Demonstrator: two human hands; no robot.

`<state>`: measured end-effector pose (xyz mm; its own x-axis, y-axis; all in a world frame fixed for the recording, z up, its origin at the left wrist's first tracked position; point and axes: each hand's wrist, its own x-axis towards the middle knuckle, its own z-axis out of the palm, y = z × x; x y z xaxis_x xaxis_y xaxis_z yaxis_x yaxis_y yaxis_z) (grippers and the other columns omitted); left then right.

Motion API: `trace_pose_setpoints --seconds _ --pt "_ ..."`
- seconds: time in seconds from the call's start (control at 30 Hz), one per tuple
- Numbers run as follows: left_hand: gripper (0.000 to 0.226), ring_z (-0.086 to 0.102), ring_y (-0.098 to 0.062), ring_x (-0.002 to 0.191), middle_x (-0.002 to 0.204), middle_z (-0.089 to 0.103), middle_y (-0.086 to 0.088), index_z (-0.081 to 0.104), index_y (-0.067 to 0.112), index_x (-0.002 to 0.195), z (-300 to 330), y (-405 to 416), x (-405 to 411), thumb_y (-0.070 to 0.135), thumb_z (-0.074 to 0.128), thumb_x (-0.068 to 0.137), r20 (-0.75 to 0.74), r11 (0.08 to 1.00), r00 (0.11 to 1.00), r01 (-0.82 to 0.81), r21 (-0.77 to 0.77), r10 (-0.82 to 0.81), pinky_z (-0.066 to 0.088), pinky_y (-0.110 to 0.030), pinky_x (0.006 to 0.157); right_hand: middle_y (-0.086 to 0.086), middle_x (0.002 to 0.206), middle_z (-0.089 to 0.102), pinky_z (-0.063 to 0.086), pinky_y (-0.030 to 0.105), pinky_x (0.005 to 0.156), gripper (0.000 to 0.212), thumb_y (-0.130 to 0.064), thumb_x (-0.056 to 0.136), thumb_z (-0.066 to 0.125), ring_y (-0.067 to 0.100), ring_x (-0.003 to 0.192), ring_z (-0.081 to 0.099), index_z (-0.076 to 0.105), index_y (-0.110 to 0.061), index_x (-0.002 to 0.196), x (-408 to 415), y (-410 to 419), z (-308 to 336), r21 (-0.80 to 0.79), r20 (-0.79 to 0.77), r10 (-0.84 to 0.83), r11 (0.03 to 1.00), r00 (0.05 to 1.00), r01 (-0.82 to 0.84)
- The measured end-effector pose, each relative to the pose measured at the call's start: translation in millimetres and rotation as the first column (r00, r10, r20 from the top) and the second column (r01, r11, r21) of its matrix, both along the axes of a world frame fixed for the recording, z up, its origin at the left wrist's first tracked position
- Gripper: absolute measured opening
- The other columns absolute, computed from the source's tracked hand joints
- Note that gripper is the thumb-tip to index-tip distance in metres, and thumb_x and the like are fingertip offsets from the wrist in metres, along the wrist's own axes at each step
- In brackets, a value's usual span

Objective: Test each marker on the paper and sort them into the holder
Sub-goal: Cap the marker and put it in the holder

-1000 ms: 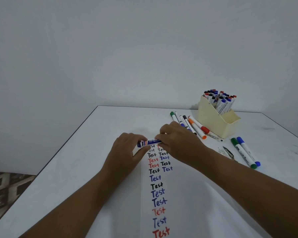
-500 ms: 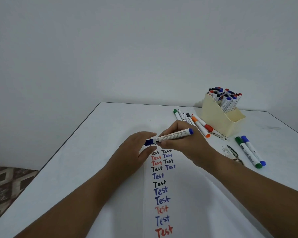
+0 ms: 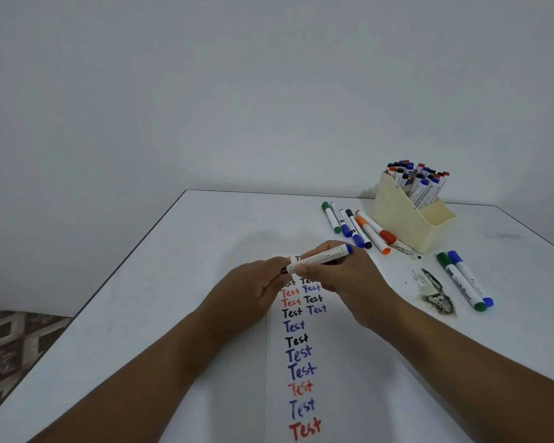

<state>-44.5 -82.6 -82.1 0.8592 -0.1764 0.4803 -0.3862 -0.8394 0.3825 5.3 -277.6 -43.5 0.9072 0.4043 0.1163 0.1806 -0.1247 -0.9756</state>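
A white marker (image 3: pixel 320 259) with a blue end lies almost level above the top of the paper strip (image 3: pixel 339 362), which carries rows of "Test" in blue, black and red. My right hand (image 3: pixel 349 282) grips the marker's barrel. My left hand (image 3: pixel 250 289) pinches the marker's left end, and the blue cap there is hidden inside its fingers; a dark bit of the marker shows beside them. The cream holder (image 3: pixel 403 219) stands at the back right with several markers upright in it.
Several loose markers (image 3: pixel 352 227) lie in a row left of the holder. A green and a blue marker (image 3: pixel 464 282) lie to the right, beside a dark scuffed stain (image 3: pixel 435 295). The white table (image 3: pixel 173 282) drops off at the left to a patterned floor (image 3: pixel 13 340).
The marker has been lifted off the paper and tilted, with its blue end up to the right. The blue cap, seen at the left end before, has vanished into my left fingers.
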Motion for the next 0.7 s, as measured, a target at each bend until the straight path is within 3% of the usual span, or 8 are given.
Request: trace_pose_setpoints --seconds 0.2,0.27,0.37,0.47,0.53,0.57,0.63,0.7 --pt "0.033 0.06 -0.01 0.07 0.079 0.066 0.013 0.057 0.039 0.125 4 5 -2 0.053 0.046 0.097 0.033 0.992 0.997 -0.062 -0.105 0.066 0.051 -0.029 0.064 0.008 0.079 0.073 0.05 0.02 0.057 0.015 -0.013 0.084 0.078 0.01 0.061 0.06 0.073 -0.01 0.098 -2 -2 1 0.036 0.014 0.056 0.998 0.998 -0.057" --pt "0.043 0.063 -0.01 0.074 0.08 0.061 0.009 0.043 0.043 0.135 6 3 -5 0.059 0.048 0.095 -0.054 0.978 0.996 -0.073 -0.193 0.064 0.053 -0.023 0.064 0.005 0.089 0.075 0.058 0.027 0.069 0.016 -0.009 0.085 0.076 0.017 0.075 0.069 0.072 -0.006 0.1 0 -6 5 0.079 0.024 0.077 0.994 0.997 -0.079" --pt "0.033 0.064 -0.009 0.092 0.094 0.053 0.01 0.035 0.034 0.128 6 -2 -5 0.037 0.051 0.1 -0.155 0.921 0.986 -0.122 -0.37 0.069 0.054 -0.015 0.069 0.005 0.105 0.077 0.06 0.037 0.084 0.016 0.0 0.086 0.073 0.024 0.097 0.072 0.071 0.001 0.102 10 -18 11 0.162 0.017 0.048 0.985 0.999 -0.05" --pt "0.014 0.063 -0.01 0.097 0.104 0.059 0.01 0.039 0.027 0.113 5 -2 0 0.026 0.049 0.102 -0.146 0.914 0.982 -0.166 -0.371 0.119 0.051 -0.011 0.068 -0.002 0.095 0.077 0.052 0.025 0.078 0.014 -0.007 0.089 0.074 0.011 0.088 0.07 0.074 -0.009 0.102 22 -28 12 -0.005 0.271 -0.058 0.998 0.961 0.061" --pt "0.011 0.062 -0.012 0.099 0.11 0.062 0.009 0.046 0.024 0.113 4 -1 1 0.026 0.048 0.103 -0.173 0.926 0.979 -0.159 -0.342 0.105 0.051 -0.011 0.066 -0.007 0.088 0.071 0.048 0.026 0.077 0.021 -0.025 0.092 0.072 0.007 0.078 0.059 0.073 -0.016 0.111 31 -33 8 -0.289 0.634 0.011 0.931 0.773 0.224" --pt "0.014 0.062 -0.012 0.1 0.112 0.062 0.01 0.05 0.025 0.117 3 0 2 0.025 0.048 0.103 -0.177 0.933 0.979 -0.156 -0.324 0.102 0.049 -0.009 0.067 -0.005 0.086 0.068 0.049 0.033 0.077 0.025 -0.031 0.095 0.067 0.011 0.076 0.055 0.072 -0.017 0.115 35 -34 6 -0.38 0.782 0.118 0.868 0.612 0.318" --pt "0.023 0.06 -0.01 0.101 0.116 0.061 0.012 0.055 0.024 0.124 2 2 3 0.022 0.05 0.102 -0.14 0.947 0.982 -0.162 -0.278 0.127 0.045 -0.005 0.074 0.0 0.084 0.066 0.046 0.038 0.065 0.03 -0.037 0.098 0.058 0.022 0.073 0.053 0.071 -0.018 0.117 38 -36 4 -0.449 0.89 0.331 0.756 0.314 0.476" --pt "0.026 0.059 -0.009 0.099 0.117 0.063 0.01 0.059 0.02 0.126 1 3 4 0.019 0.054 0.1 -0.082 0.956 0.985 -0.165 -0.241 0.15 0.041 -0.003 0.078 0.0 0.084 0.063 0.034 0.033 0.059 0.028 -0.038 0.096 0.056 0.022 0.073 0.052 0.071 -0.022 0.115 34 -36 1 -0.451 0.885 0.427 0.693 0.184 0.562"
